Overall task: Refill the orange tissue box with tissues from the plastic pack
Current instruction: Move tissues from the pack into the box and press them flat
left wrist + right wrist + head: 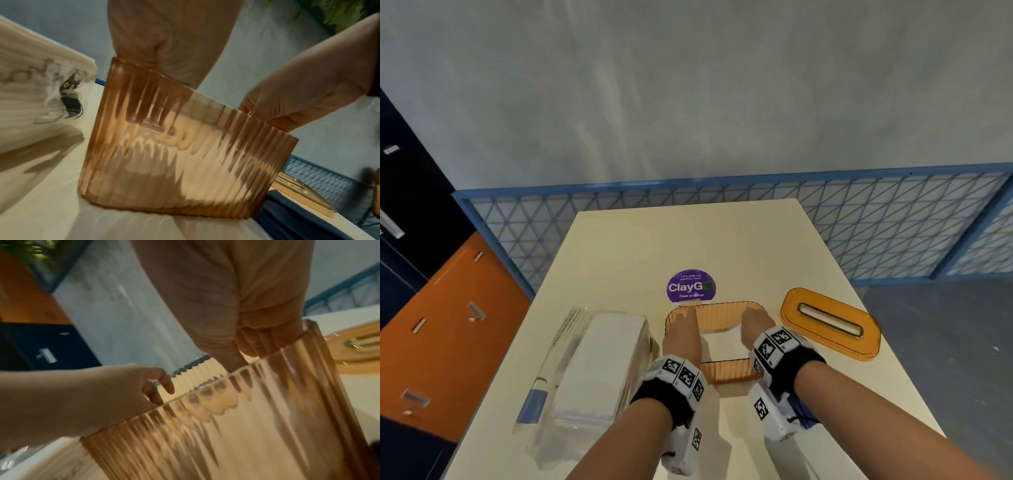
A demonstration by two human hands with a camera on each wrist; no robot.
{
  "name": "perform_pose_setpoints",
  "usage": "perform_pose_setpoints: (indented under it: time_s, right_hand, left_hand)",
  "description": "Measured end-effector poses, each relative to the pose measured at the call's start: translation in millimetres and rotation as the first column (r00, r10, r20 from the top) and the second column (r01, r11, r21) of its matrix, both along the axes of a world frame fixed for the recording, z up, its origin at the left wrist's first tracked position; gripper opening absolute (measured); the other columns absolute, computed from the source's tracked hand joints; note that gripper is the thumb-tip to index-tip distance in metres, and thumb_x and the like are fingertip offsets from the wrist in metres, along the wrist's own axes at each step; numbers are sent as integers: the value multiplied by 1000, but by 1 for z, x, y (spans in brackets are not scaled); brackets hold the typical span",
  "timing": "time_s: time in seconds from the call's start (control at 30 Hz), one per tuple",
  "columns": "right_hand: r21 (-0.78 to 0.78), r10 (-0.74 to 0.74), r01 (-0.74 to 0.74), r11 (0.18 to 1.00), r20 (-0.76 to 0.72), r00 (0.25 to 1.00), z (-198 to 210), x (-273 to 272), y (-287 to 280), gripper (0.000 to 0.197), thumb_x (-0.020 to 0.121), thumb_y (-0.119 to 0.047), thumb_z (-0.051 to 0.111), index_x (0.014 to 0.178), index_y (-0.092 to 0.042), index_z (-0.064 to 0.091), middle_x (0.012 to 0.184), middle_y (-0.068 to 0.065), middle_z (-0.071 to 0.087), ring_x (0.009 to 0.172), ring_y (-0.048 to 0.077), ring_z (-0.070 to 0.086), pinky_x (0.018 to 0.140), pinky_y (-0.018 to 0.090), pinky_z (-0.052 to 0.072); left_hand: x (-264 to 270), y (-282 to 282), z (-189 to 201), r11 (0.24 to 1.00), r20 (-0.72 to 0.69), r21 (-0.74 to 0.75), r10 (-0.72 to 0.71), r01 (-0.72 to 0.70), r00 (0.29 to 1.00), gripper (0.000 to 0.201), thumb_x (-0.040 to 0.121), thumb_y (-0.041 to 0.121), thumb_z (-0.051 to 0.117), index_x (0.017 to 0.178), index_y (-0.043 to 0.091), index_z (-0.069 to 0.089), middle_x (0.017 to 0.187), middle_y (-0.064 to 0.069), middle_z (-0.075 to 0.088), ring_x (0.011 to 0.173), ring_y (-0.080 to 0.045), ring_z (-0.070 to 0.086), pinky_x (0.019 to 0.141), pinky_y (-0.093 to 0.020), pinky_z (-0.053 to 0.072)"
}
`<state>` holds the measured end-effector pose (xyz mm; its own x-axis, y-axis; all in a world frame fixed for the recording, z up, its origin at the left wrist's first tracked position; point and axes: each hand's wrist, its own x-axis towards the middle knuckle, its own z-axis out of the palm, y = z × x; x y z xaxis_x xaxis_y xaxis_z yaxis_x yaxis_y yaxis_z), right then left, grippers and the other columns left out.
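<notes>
The orange ribbed tissue box (726,371) stands open in the middle of the cream table (688,240). Both hands reach down into it. My left hand (683,329) is at the left end and my right hand (755,322) at the right end, holding a white tissue stack (722,342) between them. In the wrist views the box wall (185,170) (246,426) blurs the fingertips inside. The right hand's fingers (257,344) curl at the rim. The clear plastic pack (599,363) of white tissues lies to the left of the box.
The orange slotted lid (866,339) lies flat to the right of the box, near the table's right edge. A purple round sticker (691,286) sits just behind the box. A blue mesh fence (859,222) runs behind the table, and orange cabinets (448,325) stand at the left.
</notes>
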<state>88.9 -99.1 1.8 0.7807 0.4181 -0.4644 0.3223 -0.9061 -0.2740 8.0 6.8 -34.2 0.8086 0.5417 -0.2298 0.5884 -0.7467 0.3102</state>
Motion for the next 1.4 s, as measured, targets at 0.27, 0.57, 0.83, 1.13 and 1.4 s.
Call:
perform_pose_setpoints:
  time_s: [0.27,0.57,0.83,1.13,1.4]
  right_hand:
    - [-189,193,-187,964,10,981,-23,5,11,31,89,-11,54,118,0,55,126,16,58,115,31,58,94,35,51]
    - [154,20,-44,987,154,988,5,5,-5,35,93,-3,37,121,-3,57,123,16,58,113,30,56,93,34,46]
    - [142,-48,32,989,109,993,-14,8,-42,43,95,-8,37,139,-7,35,133,18,45,118,33,50,86,32,43]
    - [157,-35,20,987,93,995,-27,12,-42,37,89,0,41,126,-2,47,119,20,60,110,34,56,89,36,47]
    - [116,-16,4,993,107,994,-23,8,-42,45,91,1,40,136,-3,38,125,19,57,116,32,53,92,34,45]
  left_hand:
    - [9,5,-2,984,-246,-101,-170,149,954,34,97,15,43,129,7,54,138,-10,50,127,-24,48,103,-31,40]
    - [-15,16,36,990,291,-141,29,12,956,29,93,9,43,115,14,62,113,-6,65,98,-24,62,79,-30,47]
    - [-91,59,12,928,125,135,331,-347,935,45,92,44,47,126,15,49,131,-8,45,121,-29,42,93,-43,40]
    - [-102,63,-6,929,59,188,315,-320,947,45,93,48,42,124,16,45,127,-7,45,119,-26,43,90,-41,42]
    - [-103,63,-1,936,104,125,317,-329,942,38,99,40,34,121,15,50,126,-7,47,119,-27,45,91,-43,42]
